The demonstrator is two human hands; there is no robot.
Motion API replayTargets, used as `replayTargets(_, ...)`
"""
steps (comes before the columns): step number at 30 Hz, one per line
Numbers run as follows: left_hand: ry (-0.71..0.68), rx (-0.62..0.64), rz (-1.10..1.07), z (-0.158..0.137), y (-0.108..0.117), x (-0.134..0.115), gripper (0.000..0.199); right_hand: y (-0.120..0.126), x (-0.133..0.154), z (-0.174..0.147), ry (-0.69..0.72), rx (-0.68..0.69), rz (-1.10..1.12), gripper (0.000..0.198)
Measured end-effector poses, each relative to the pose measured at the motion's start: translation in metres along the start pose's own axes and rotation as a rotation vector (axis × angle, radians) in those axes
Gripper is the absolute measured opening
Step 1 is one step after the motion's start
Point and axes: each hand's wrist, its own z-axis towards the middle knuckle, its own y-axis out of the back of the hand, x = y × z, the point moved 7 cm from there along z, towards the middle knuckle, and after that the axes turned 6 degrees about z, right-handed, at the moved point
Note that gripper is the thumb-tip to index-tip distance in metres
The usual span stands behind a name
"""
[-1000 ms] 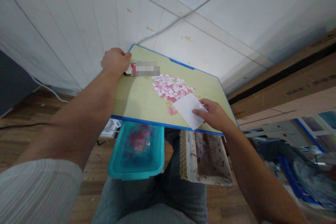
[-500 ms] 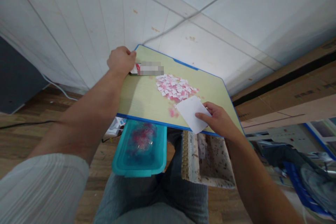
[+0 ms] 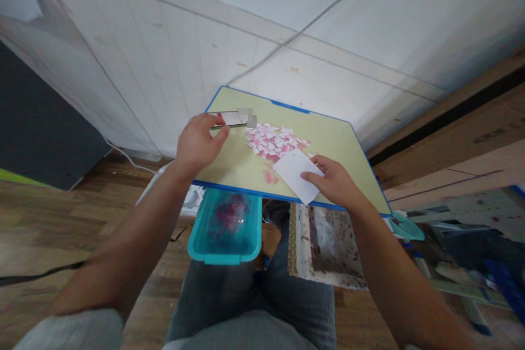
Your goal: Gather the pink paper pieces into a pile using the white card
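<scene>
My right hand (image 3: 334,180) pinches a white square card (image 3: 298,174) between thumb and fingers, over the front edge of the yellow board (image 3: 328,139). Just beyond the card lies a heap of small white and pink square pieces (image 3: 273,139). My left hand (image 3: 202,141) hovers over the board's left side, thumb and index finger slightly apart with nothing visible between them. Behind its fingertips lies a flat phone-like device (image 3: 232,118), partly blurred out; whether the fingers touch it I cannot tell. Pink stains (image 3: 269,175) mark the board near the card.
Below the board's front edge sits a teal plastic tub (image 3: 197,246) with reddish contents. Right of it is a fabric-lined woven basket (image 3: 302,251). A white wall (image 3: 172,60) stands behind, and cardboard boxes (image 3: 459,142) are on the right.
My left hand has come from the board's far left edge toward me and rightward, its thumb and index finger now extended. My right hand still holds the card. The view has shifted slightly.
</scene>
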Motion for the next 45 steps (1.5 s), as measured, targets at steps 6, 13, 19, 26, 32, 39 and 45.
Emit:
replayTargets(6,-0.033,0.062,0.067,-0.075,0.015,-0.002,0.027,-0.004,-0.011,-0.017,-0.046,-0.017,0.005,0.022)
replayTargets(13,-0.037,-0.062,0.099,-0.107,0.03,0.001,0.025,-0.019,-0.01,-0.035,-0.117,-0.098,0.008,0.023)
replayTargets(19,-0.062,-0.123,0.059,-0.127,0.028,0.004,0.032,-0.038,0.005,-0.033,-0.13,-0.109,0.019,0.024)
replayTargets(26,-0.07,-0.154,0.064,-0.13,0.023,0.013,0.034,-0.033,-0.001,-0.038,-0.197,-0.198,0.043,0.025)
replayTargets(32,-0.062,-0.161,0.08,-0.131,0.021,0.014,0.035,-0.048,0.003,-0.047,-0.2,-0.218,-0.001,0.023)
replayTargets(39,-0.074,-0.149,0.114,-0.131,0.024,0.011,0.035,-0.062,0.011,-0.044,-0.206,-0.205,0.005,0.022)
replayTargets(45,-0.071,-0.158,0.111,-0.131,0.024,0.012,0.035,-0.044,0.006,-0.041,-0.187,-0.27,0.024,0.021)
